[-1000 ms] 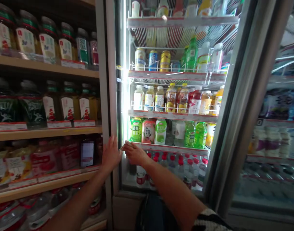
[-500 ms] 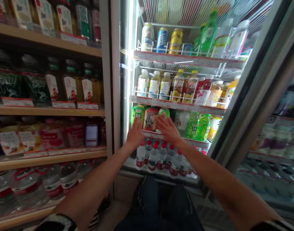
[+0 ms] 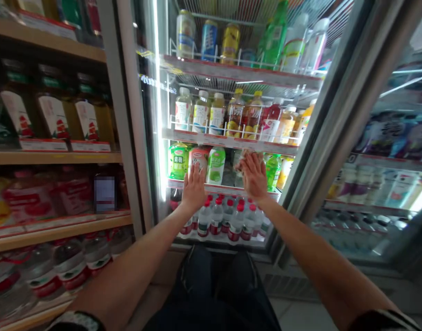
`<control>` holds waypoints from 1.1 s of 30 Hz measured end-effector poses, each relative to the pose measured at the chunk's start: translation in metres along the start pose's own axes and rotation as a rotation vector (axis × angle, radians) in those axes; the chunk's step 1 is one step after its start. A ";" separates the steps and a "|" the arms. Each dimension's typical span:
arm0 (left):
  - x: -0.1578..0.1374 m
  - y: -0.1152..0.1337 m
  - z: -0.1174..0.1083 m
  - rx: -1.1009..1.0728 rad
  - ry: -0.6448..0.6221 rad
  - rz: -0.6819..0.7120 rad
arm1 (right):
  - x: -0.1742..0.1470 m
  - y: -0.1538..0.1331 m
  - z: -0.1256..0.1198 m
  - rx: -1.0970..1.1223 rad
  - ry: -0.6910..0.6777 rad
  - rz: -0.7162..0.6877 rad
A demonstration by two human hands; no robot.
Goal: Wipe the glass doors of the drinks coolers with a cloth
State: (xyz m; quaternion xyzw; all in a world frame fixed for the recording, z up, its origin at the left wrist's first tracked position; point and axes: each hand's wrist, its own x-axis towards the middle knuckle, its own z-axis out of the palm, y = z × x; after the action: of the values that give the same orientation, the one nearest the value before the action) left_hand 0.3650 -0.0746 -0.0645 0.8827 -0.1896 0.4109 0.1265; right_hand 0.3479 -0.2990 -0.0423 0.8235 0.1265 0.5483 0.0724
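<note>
My left hand [image 3: 194,186] lies flat with fingers stretched upward against the glass door of a lit drinks fridge, in front of a red-labelled bottle [image 3: 198,157]. My right hand [image 3: 255,177] presses a crumpled pale brownish cloth [image 3: 247,157] on the same glass, its fingers over it. Part of the cloth is hidden under the hand. Behind the glass, between my hands, stands a white and green bottle [image 3: 216,166]. Left of my left hand is a green bottle [image 3: 178,162], and just right of my right hand another green bottle [image 3: 273,171].
Water bottles with red caps [image 3: 216,217] fill the fridge bottom, below my hands. Higher fridge shelves [image 3: 231,138] hold bottles and cans. A metal door frame [image 3: 349,110] slants along the right. Wooden shelves [image 3: 59,158] with bottles stand at left. My knees [image 3: 217,271] are close below the door.
My right hand has moved right across the glass with the cloth, away from the white and green bottle. My left hand has shifted slightly right. The view has turned a little to the right.
</note>
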 end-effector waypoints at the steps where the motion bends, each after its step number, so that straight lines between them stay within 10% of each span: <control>1: 0.000 0.001 0.001 -0.006 0.004 -0.011 | -0.005 0.002 -0.001 -0.009 0.001 0.022; 7: 0.000 0.003 -0.001 0.051 0.004 -0.012 | -0.053 0.014 -0.001 -0.023 -0.156 -0.289; 13: 0.001 0.004 0.001 0.076 0.012 -0.032 | -0.034 0.051 -0.007 -0.076 0.116 0.093; 19: -0.005 0.004 0.005 0.078 0.011 -0.016 | -0.094 0.052 -0.003 -0.055 -0.025 -0.113; 25: -0.009 0.007 0.014 0.076 0.048 -0.022 | -0.071 0.081 -0.004 -0.033 0.225 0.212; 33: -0.018 0.006 0.021 0.052 0.086 0.022 | -0.132 0.063 0.014 0.050 0.200 0.322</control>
State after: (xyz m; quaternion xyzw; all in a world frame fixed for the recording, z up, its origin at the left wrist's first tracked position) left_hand 0.3663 -0.0834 -0.0911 0.8651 -0.1830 0.4545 0.1072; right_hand 0.3203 -0.3967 -0.1479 0.7760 0.0132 0.6286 -0.0496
